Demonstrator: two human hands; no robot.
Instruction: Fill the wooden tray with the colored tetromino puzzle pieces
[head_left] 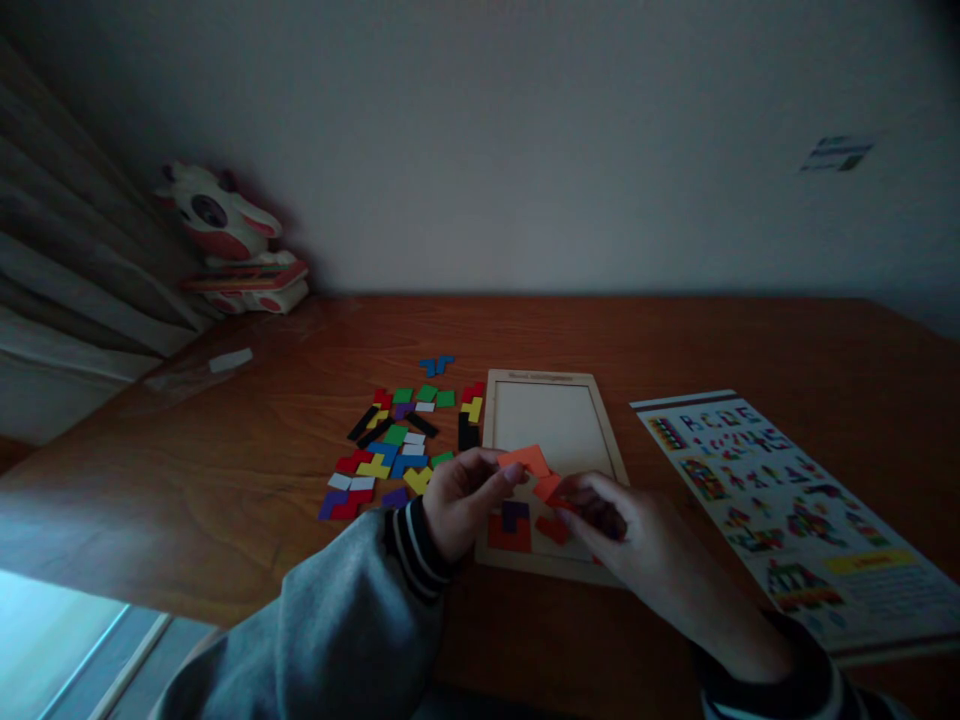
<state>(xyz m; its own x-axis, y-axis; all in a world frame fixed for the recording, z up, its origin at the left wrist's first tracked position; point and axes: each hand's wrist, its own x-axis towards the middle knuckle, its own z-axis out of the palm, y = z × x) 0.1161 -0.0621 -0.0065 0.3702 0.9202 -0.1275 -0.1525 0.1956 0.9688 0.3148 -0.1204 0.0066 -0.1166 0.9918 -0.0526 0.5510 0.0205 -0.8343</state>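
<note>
An orange piece [529, 461] was above the near half of a wooden tray [488, 420], pinched between the thumb and fingers of the left hand [469, 495]; the right hand [622, 520], its fingertips closed together, gripped a red-orange piece [550, 489] just beside it, though whether the two pieces touched could not be told. With the tray as the dial and twelve toward the wall [555, 180], filling looked barely begun: a purple piece [515, 516] and a red piece [510, 538] lay fitted together at seven, another red piece [553, 529] at six, while the right hand partly hid five. The far half was bare. Most loose pieces [375, 466] waited outside at nine, two blue pieces [436, 364] at ten, and a printed sheet [765, 500] lay at three to four.
</note>
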